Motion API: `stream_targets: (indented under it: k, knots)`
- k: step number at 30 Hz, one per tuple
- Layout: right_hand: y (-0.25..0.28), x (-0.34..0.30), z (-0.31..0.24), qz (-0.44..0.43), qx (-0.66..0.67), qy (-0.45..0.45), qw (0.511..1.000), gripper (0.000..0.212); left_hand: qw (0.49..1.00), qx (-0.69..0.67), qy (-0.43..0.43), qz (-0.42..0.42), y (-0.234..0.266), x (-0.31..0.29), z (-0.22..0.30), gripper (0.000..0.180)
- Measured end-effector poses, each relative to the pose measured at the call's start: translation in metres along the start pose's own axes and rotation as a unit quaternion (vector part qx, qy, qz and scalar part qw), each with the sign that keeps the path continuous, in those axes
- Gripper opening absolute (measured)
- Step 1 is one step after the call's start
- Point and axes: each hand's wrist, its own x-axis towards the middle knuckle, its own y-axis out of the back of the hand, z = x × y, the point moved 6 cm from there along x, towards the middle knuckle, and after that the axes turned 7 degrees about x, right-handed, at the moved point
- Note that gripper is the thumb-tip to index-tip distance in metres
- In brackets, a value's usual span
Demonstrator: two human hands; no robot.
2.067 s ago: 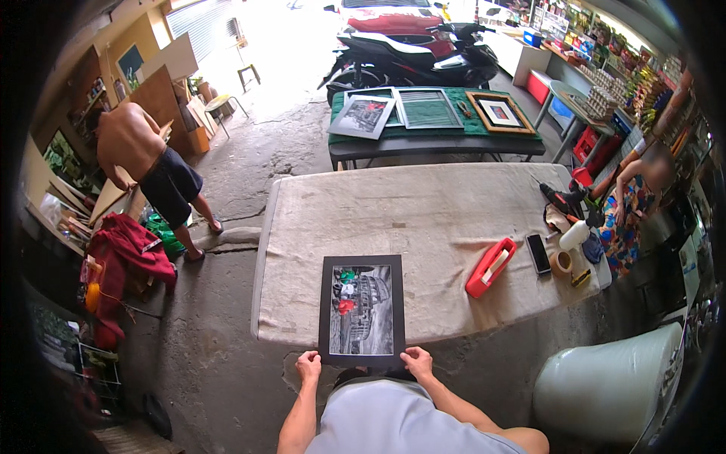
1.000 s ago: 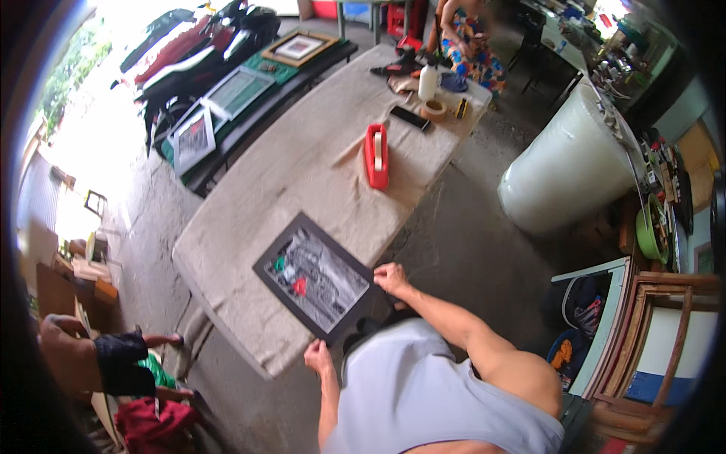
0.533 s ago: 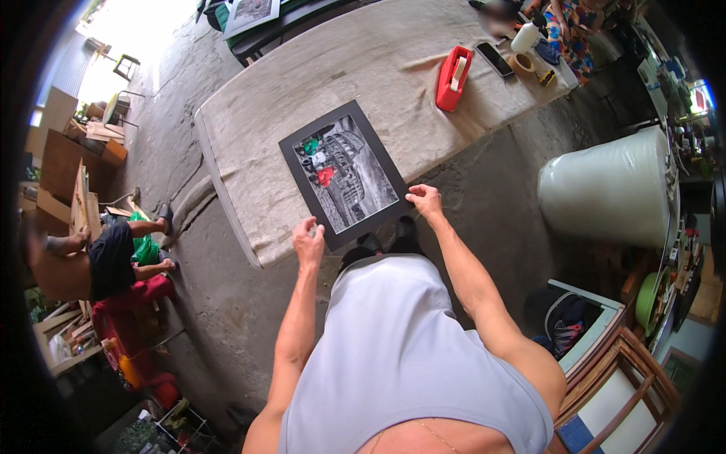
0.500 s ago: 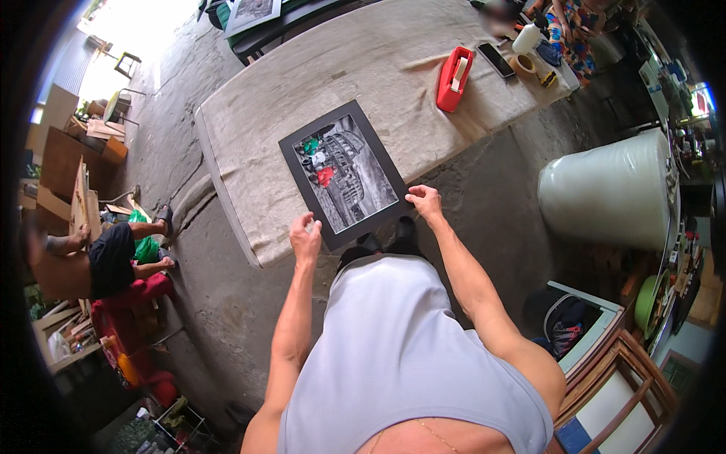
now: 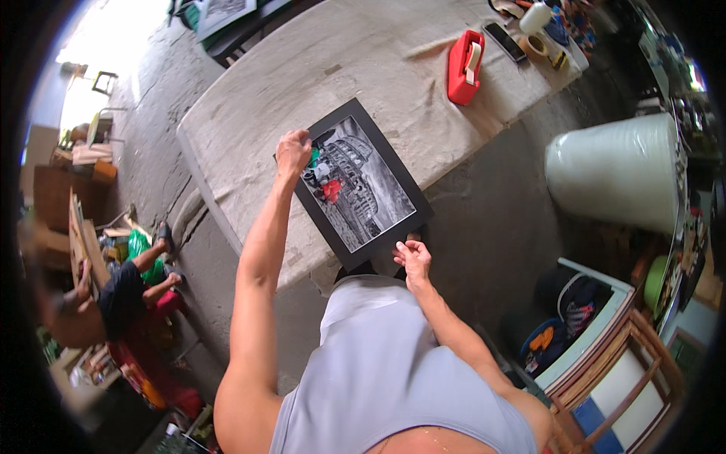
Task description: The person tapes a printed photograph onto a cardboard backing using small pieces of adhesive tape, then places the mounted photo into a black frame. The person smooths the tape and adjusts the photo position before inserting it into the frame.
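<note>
A matted picture (image 5: 361,181) with a wide black border lies tilted on the cloth-covered table (image 5: 249,98), its lower end past the near edge. It shows a grey arched ruin with green and red spots. My left hand (image 5: 292,153) is at its upper left corner, fingers bent and closed over the border; the fingertips are partly hidden. Just below the lower edge is my right hand (image 5: 414,262), fingers loosely curled and apart. Whether a fingertip touches the border I cannot tell.
A red tape dispenser (image 5: 464,68), a phone (image 5: 505,42), a tape roll (image 5: 534,48) and a white bottle (image 5: 535,18) stand at the far right. A big wrapped roll (image 5: 612,170) is on the right, above wooden frames (image 5: 628,371). A person (image 5: 121,303) sits at left.
My left hand has gone from the picture's lower left corner up to its upper left corner. My right hand has moved from the lower right corner down along the lower edge.
</note>
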Motion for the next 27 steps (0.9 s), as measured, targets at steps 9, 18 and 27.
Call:
stream_targets:
  k: [9, 18, 27]
  knots:
    - [-0.019, -0.014, 0.029, 0.155, 0.084, 0.080, 0.981, 0.024, 0.995, 0.015, -0.054, -0.087, -0.040, 0.057, 0.011, 0.027]
    - [-0.025, -0.019, 0.035, 0.225, 0.096, 0.082, 0.966, 0.029, 0.988, -0.016, -0.028, -0.154, -0.046, 0.073, -0.005, 0.028]
    - [-0.024, -0.015, 0.037, 0.227, 0.105, 0.103, 0.963, 0.027, 0.982, -0.008, -0.036, -0.183, -0.045, 0.081, -0.005, 0.027]
